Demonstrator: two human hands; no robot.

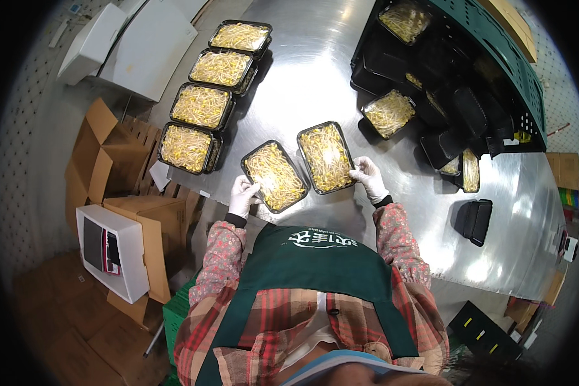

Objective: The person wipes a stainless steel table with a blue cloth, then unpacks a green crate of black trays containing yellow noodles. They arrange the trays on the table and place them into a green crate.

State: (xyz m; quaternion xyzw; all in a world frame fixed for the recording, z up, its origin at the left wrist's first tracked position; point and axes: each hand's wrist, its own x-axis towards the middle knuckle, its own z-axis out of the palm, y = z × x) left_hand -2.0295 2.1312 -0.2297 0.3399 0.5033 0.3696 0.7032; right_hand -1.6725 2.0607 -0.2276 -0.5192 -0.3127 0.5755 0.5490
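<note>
White gloves cover both hands. My left hand (244,195) grips the lower left edge of a black plastic tray of bean sprouts (275,176), which lies tilted over the steel table. In my right hand (369,179) is the lower right edge of another sprout tray (325,157), close beside the first. Both trays look covered with clear film or a clear lid. At the table's left edge runs a row of stacked sprout trays (202,106). Another sprout tray (389,114) sits to the right, by a heap of dark trays (468,111).
A green plastic crate (504,58) lies on its side at the upper right of the steel table (313,29), with trays spilling out. One dark tray (477,222) stands apart at right. Left of the table are open cardboard boxes (111,159) and a white foam box (135,251).
</note>
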